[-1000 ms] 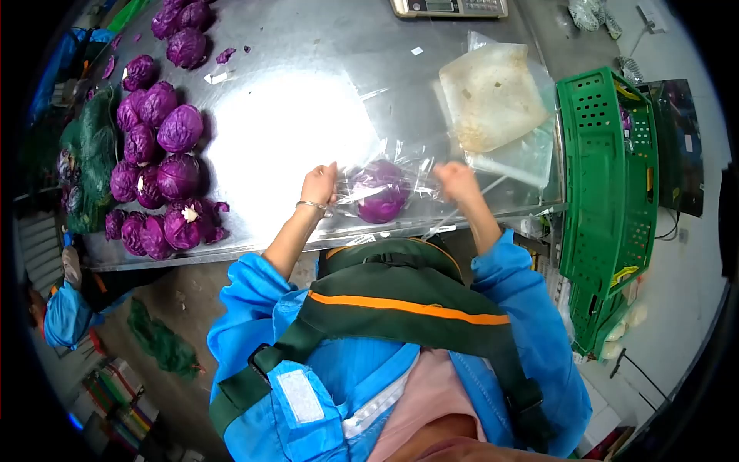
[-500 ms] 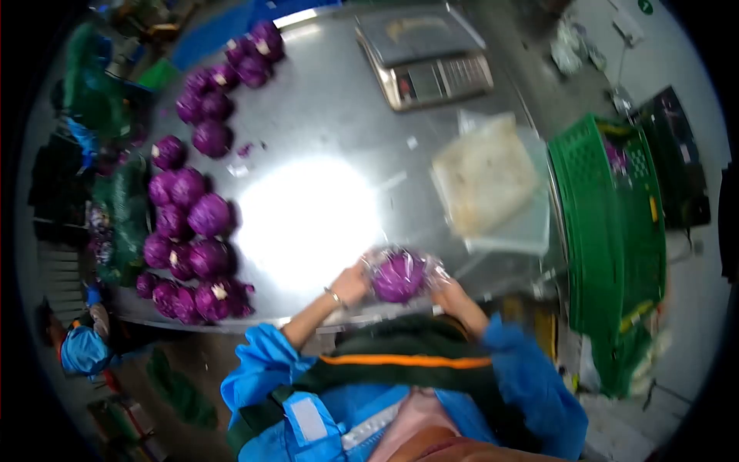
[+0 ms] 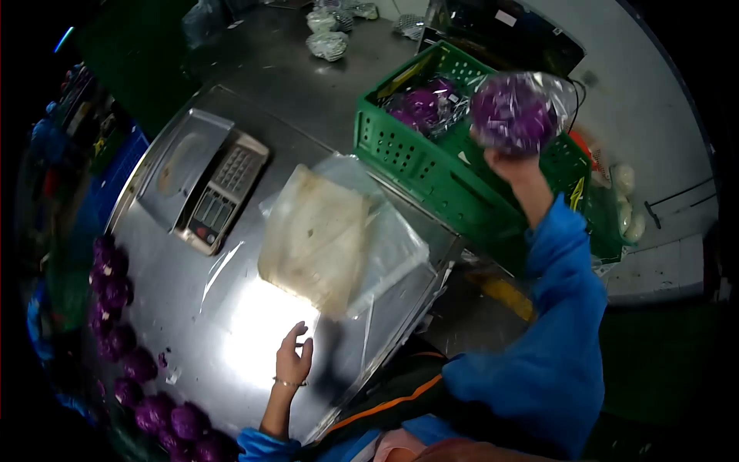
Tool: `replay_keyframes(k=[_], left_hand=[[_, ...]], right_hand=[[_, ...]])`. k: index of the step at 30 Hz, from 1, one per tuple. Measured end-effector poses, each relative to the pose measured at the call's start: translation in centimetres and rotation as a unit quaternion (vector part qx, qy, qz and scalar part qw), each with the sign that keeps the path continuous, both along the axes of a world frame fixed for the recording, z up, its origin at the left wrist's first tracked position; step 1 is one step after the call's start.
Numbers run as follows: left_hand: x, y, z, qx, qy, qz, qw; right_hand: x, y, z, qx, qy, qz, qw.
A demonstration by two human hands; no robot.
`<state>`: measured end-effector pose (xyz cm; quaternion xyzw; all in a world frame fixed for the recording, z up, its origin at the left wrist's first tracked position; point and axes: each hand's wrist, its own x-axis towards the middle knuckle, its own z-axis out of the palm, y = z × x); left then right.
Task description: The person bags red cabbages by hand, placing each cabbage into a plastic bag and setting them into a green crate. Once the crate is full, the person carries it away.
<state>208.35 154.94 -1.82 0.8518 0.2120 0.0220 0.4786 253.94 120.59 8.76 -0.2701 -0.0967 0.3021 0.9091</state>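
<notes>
A red cabbage (image 3: 512,115) in a clear plastic bag is held up over the green crate (image 3: 431,165) by my right hand (image 3: 514,165). The fingers are mostly hidden under the cabbage. Inside the crate lie more bagged red cabbages (image 3: 427,104). My left hand (image 3: 294,356) hovers over the metal table (image 3: 239,308) with nothing in it, its thumb and fingers apart. Nearest to it is a stack of clear plastic bags (image 3: 392,254) with a yellowed, stained sheet (image 3: 315,231) on top.
A weighing scale (image 3: 215,192) stands at the table's far side. Several unwrapped red cabbages (image 3: 154,412) line the left edge. White net-wrapped items (image 3: 327,42) sit on the surface behind, and a dark box (image 3: 504,35) is beyond the crate.
The view has turned right. My right hand has carried the bagged cabbage from the table's front edge to above the crate. My left hand has let go of the bag.
</notes>
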Motion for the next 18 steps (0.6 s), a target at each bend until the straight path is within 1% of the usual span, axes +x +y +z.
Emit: replay_keyframes(k=[1, 2, 3, 4, 5, 7, 8, 9, 11, 12, 13, 14, 15, 16, 17, 18], left_hand=[[-0.6, 0.1, -1.0, 0.040, 0.027, -0.011, 0.999], [-1.2, 0.3, -1.8, 0.060, 0.044, -0.018, 0.997], [-2.6, 0.8, -4.1, 0.086, 0.031, -0.014, 0.996], [-3.2, 0.8, -4.0, 0.072, 0.048, 0.017, 0.996], [-3.7, 0.9, -3.8, 0.058, 0.067, 0.051, 0.995], [-5.9, 2.2, -4.6, 0.105, 0.105, 0.085, 0.985], [-6.7, 2.7, -4.6, 0.119, 0.126, 0.101, 0.980], [-7.6, 3.3, -4.3, 0.133, 0.154, 0.133, 0.970], [-11.5, 4.2, -6.2, 0.215, 0.131, 0.172, 0.952], [-12.9, 4.0, -6.0, 0.229, 0.148, 0.221, 0.936], [-14.5, 3.7, -6.4, 0.240, 0.158, 0.272, 0.918], [-16.4, 3.4, -6.5, 0.251, 0.162, 0.318, 0.900], [-18.5, 3.1, -7.0, 0.278, 0.187, 0.349, 0.875], [-19.9, 2.8, -6.6, 0.307, 0.251, 0.382, 0.835], [-21.4, 2.9, -6.3, 0.335, 0.307, 0.406, 0.793], [-23.7, 3.5, -6.5, 0.337, 0.350, 0.448, 0.751]], right_hand=[[3.7, -2.1, -0.8, -0.044, 0.013, -0.058, 0.997], [5.3, -2.7, -0.9, -0.099, 0.017, -0.093, 0.991], [6.8, -3.0, -0.9, -0.153, 0.021, -0.127, 0.980], [8.1, -3.4, -1.3, -0.209, 0.028, -0.160, 0.964], [9.0, -3.5, -2.0, -0.197, 0.034, -0.183, 0.963], [10.7, -2.0, -4.5, -0.177, 0.047, -0.200, 0.963], [11.6, -2.0, -6.2, -0.209, 0.057, -0.217, 0.952], [13.3, -2.3, -8.7, -0.243, 0.056, -0.200, 0.948], [16.9, -5.3, -13.0, -0.340, 0.039, -0.101, 0.934], [19.2, -6.9, -14.8, -0.396, 0.015, -0.054, 0.916], [26.8, -12.0, -20.7, -0.545, -0.074, -0.009, 0.835], [31.4, -13.2, -22.7, -0.718, -0.151, -0.043, 0.678], [37.1, -16.0, -24.8, -0.724, -0.324, 0.002, 0.609], [36.0, -15.2, -21.2, -0.814, -0.375, 0.009, 0.443], [34.2, -12.1, -17.5, -0.846, -0.404, 0.002, 0.349], [32.6, -9.2, -14.5, -0.848, -0.438, -0.018, 0.299]])
